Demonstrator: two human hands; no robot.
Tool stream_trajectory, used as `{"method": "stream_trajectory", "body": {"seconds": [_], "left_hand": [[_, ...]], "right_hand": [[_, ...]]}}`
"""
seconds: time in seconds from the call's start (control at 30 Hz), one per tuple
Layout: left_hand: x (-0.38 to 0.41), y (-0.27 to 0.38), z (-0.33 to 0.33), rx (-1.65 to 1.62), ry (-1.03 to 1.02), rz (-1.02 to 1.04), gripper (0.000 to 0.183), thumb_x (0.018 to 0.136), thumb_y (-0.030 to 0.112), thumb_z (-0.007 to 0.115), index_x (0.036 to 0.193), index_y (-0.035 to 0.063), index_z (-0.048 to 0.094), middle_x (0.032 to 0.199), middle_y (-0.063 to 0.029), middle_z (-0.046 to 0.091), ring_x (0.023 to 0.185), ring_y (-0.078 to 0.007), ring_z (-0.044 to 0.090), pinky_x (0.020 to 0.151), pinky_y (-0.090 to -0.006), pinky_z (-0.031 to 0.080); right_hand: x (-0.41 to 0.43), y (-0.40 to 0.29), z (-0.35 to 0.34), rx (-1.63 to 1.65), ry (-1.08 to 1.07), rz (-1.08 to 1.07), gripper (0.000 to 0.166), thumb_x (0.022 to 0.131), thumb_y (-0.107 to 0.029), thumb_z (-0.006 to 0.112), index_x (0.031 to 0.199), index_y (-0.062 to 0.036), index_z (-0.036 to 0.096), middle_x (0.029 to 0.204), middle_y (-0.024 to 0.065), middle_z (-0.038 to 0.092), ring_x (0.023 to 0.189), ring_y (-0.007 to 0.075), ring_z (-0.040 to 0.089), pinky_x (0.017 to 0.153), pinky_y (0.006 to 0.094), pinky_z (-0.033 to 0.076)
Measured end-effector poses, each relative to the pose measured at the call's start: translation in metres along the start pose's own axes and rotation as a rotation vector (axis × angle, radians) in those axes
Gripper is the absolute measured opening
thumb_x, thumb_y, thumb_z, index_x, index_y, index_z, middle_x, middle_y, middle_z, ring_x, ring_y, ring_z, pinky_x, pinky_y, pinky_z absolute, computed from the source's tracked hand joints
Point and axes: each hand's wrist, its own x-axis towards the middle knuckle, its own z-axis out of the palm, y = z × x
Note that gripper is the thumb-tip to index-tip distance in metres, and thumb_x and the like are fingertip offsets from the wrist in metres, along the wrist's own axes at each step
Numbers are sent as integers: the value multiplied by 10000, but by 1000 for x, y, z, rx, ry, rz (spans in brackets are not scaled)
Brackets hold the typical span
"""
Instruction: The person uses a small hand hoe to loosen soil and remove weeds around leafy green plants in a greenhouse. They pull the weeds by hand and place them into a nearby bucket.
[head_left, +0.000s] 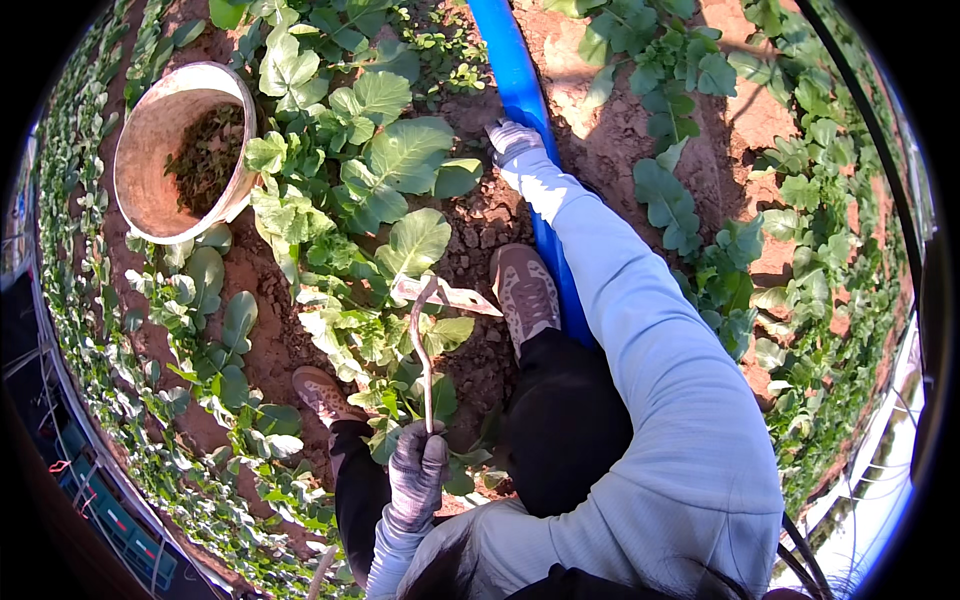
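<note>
My left hand (417, 472), in a grey glove, grips the lower end of a thin curved metal handle. This handle belongs to a hand hoe (426, 352) whose flat, worn blade is held up over the leafy plants, near my right shoe. My right hand (516, 142), gloved too, reaches far forward to the reddish soil at the left edge of a blue flat hose (517, 82). Its fingertips point down and are partly hidden, so whether they hold anything is not visible. Broad-leaved green plants (409, 157) grow just left of that hand.
A dirty white bucket (135, 161) with pulled greens and soil inside stands among plants at the upper left. My shoes (525, 289) stand on either side of a plant row. More crop rows (667, 195) run at right, and a dark cable arcs along the far right.
</note>
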Motion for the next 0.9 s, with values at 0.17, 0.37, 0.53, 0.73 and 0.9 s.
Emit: {"method": "stream_trajectory", "body": {"seconds": [0.17, 0.37, 0.53, 0.73, 0.9], "left_hand": [[1, 0, 0, 3, 6, 28, 254, 923, 258, 546, 1066, 49, 523, 672, 26, 475, 531, -48, 420, 480, -205, 364], [4, 5, 2, 3, -11, 16, 253, 924, 256, 544, 1068, 48, 522, 670, 31, 470, 523, -43, 411, 471, -203, 347], [3, 3, 4, -14, -11, 9, 243, 925, 242, 544, 1070, 49, 522, 671, 32, 468, 522, -41, 410, 469, -201, 342], [3, 3, 3, -18, -2, 1, 238, 927, 235, 541, 1067, 43, 527, 685, 26, 487, 540, -46, 429, 490, -200, 367], [3, 5, 3, -7, 4, -5, 239, 928, 231, 539, 1068, 37, 533, 698, 21, 499, 558, -45, 442, 505, -202, 380]], "right_hand": [[1, 3, 2, 103, 74, -61, 261, 891, -106, 474, 1137, -77, 555, 1189, 102, 547, 1062, 248, 533, 884, 362, 456], [11, 1, 3, 513, 73, -2, 225, 868, -70, 511, 1087, -58, 559, 1094, 114, 566, 970, 246, 543, 807, 339, 478], [15, -5, 12, 1404, 52, 278, 199, 848, -40, 542, 1045, -42, 563, 1016, 125, 581, 893, 244, 551, 744, 321, 496], [7, 8, 10, 1429, 172, 277, 228, 861, -3, 558, 1082, -55, 538, 918, 110, 605, 710, 200, 608, 593, 313, 516], [28, 12, 18, 365, 39, 150, 204, 840, -113, 599, 1035, -58, 577, 948, 130, 623, 784, 244, 619, 668, 354, 514]]}}
